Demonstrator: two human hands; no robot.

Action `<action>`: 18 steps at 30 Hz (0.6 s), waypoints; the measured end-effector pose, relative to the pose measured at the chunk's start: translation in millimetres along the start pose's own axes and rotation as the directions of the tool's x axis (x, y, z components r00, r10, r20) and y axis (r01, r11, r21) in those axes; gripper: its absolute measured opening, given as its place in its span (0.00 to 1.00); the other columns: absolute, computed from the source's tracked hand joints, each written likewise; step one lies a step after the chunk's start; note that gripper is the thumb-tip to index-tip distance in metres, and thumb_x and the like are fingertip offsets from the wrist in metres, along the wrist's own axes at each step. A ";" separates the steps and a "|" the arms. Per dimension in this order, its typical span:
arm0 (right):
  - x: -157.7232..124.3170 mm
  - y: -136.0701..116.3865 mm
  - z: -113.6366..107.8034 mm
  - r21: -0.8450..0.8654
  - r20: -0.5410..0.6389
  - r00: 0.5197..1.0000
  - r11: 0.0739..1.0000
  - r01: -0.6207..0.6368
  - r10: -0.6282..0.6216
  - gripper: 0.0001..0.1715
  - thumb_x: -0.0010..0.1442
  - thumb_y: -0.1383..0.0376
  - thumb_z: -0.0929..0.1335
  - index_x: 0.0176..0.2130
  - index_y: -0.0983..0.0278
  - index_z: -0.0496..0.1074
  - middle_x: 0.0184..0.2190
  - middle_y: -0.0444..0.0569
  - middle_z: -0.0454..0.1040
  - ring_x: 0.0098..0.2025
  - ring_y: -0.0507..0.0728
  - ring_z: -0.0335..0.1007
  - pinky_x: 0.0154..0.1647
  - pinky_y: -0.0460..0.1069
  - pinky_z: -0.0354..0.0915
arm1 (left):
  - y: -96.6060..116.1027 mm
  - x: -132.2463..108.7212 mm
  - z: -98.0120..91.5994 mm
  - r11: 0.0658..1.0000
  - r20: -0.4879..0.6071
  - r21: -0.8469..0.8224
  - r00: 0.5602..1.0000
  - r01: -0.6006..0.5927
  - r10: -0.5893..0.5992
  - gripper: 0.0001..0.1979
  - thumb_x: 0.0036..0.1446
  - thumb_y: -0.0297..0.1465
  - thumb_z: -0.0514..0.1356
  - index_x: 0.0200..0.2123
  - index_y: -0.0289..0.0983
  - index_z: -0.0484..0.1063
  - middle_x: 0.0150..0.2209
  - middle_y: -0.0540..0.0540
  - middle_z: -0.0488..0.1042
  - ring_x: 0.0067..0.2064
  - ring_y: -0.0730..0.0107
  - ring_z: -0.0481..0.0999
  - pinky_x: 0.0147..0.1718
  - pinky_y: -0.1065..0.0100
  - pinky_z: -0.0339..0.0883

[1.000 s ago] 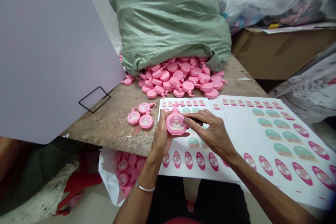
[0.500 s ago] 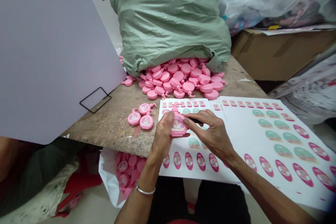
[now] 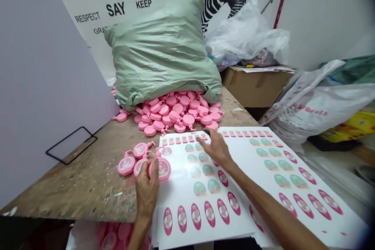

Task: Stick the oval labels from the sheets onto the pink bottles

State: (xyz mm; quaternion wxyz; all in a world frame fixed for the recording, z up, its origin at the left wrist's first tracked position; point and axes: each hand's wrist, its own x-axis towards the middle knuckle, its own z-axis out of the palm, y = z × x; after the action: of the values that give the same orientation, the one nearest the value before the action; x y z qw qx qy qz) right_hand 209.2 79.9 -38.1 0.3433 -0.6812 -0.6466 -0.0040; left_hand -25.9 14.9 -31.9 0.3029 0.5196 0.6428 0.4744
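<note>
My left hand (image 3: 147, 187) is closed on a pink toy pump bottle (image 3: 164, 169) with a round label on its face, held over the left edge of the printed sticker sheet (image 3: 175, 191). Just left of it lie several labelled pink pump bottles (image 3: 126, 165) on the worn table (image 3: 96, 187). My right hand (image 3: 218, 148) is over the top of the same sheet, near the row of small stickers. It grips a small black tool (image 3: 207, 132), mostly hidden by the fingers. Pink ovals and green domes are printed on the sheet.
A pile of plain pink bottles (image 3: 175, 113) spills from a green sack (image 3: 164, 54) at the back. More sticker sheets (image 3: 249, 172) lie at right. A grey panel (image 3: 52, 86) with a black wire frame (image 3: 72, 144) stands left. Below the edge sits a bag of bottles (image 3: 113, 236).
The view has tilted up and turned right. My left hand has moved the bottle left toward the labelled ones. My right hand has left the bottle and reached to the sheet's top.
</note>
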 end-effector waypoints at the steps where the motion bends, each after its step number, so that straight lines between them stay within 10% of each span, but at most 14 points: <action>1: 16.2 17.8 3.8 -0.137 -0.013 1.000 0.990 -0.027 0.026 0.26 0.60 0.56 0.65 0.53 0.67 0.64 0.46 0.60 0.73 0.45 0.65 0.67 0.42 0.56 0.60 | -8.2 8.9 -6.3 0.993 -0.008 0.114 1.000 -0.026 0.027 0.19 0.56 0.48 0.55 0.34 0.38 0.73 0.27 0.47 0.74 0.31 0.63 0.73 0.29 0.68 0.64; 9: 99.1 62.9 27.4 -0.295 -0.012 0.997 0.953 0.067 -0.074 0.10 0.50 0.69 0.68 0.36 0.68 0.71 0.37 0.62 0.74 0.43 0.66 0.63 0.46 0.58 0.53 | -26.7 55.2 -44.5 0.688 -0.147 0.713 0.931 -0.134 0.335 0.20 0.59 0.43 0.51 0.40 0.34 0.75 0.47 0.32 0.71 0.50 0.46 0.69 0.46 0.52 0.63; 13: 77.6 46.0 2.3 -0.237 -0.042 0.989 0.963 0.126 -0.139 0.11 0.56 0.63 0.67 0.38 0.67 0.72 0.37 0.59 0.75 0.43 0.64 0.64 0.46 0.56 0.55 | 1.9 39.9 -19.9 0.890 -0.159 0.337 0.913 -0.307 0.375 0.16 0.58 0.41 0.54 0.40 0.36 0.75 0.45 0.37 0.72 0.50 0.53 0.70 0.50 0.55 0.64; 15: 48.8 24.5 -11.9 -0.087 -0.083 0.978 0.979 0.186 -0.194 0.14 0.58 0.59 0.66 0.39 0.66 0.72 0.38 0.57 0.75 0.42 0.62 0.66 0.45 0.54 0.59 | 17.2 24.8 8.0 0.982 0.006 -0.003 0.982 -0.186 0.187 0.14 0.59 0.40 0.55 0.39 0.38 0.74 0.43 0.41 0.74 0.45 0.58 0.73 0.44 0.61 0.68; 18: -5.8 -18.8 -24.7 0.338 -0.096 0.991 0.933 0.122 -0.095 0.16 0.56 0.54 0.69 0.36 0.64 0.71 0.33 0.51 0.75 0.36 0.58 0.69 0.39 0.51 0.64 | 35.3 0.6 47.7 0.912 0.252 -0.393 0.968 0.115 -0.013 0.19 0.59 0.41 0.56 0.50 0.38 0.71 0.51 0.40 0.72 0.48 0.59 0.74 0.43 0.63 0.70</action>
State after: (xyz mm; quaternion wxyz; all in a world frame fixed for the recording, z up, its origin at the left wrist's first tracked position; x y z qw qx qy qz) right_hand 202.5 61.7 -13.1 0.4810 -0.5736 -0.6601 0.0631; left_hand 29.4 29.9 -16.7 0.4961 0.4786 0.5052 0.5193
